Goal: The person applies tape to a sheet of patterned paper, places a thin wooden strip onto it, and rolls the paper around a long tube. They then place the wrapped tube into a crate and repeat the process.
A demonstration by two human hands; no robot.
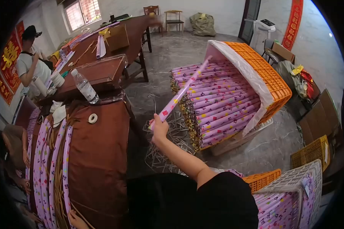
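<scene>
- Your left hand (pixel 77 220) sits at the bottom edge of the view, resting on the brown cloth of the table (pixel 103 152); only part of it shows, so you cannot tell whether its fingers are curled or loose.
- Just beside that hand, four or so pink wrapped rods (pixel 51 164) lie side by side along the table's left part, with straw-coloured strips between them.
- Your right hand (pixel 159 128) is stretched out over the floor, fingers clenched around the near end of one long pink tube (pixel 183 91).
- That tube runs from your fist up and to the right, tilted, with its far end above the stacked tubes; the fingers wrap the lowest part and the rest stands free.
- The tube is thin and straight, wrapped in pink paper with small coloured marks.
- Past your hand, an orange crate (pixel 269 84) lined with white plastic lies tipped on its side, packed with many of the same tubes, ends facing you; too many to count.
- One roll of tape (pixel 92 118) and one clear water bottle (pixel 85 87) sit farther up the table.
- A person in a cap (pixel 30 61) stands at the far left by the longer tables.
- Two chairs (pixel 164 17) stand at the back wall.
</scene>
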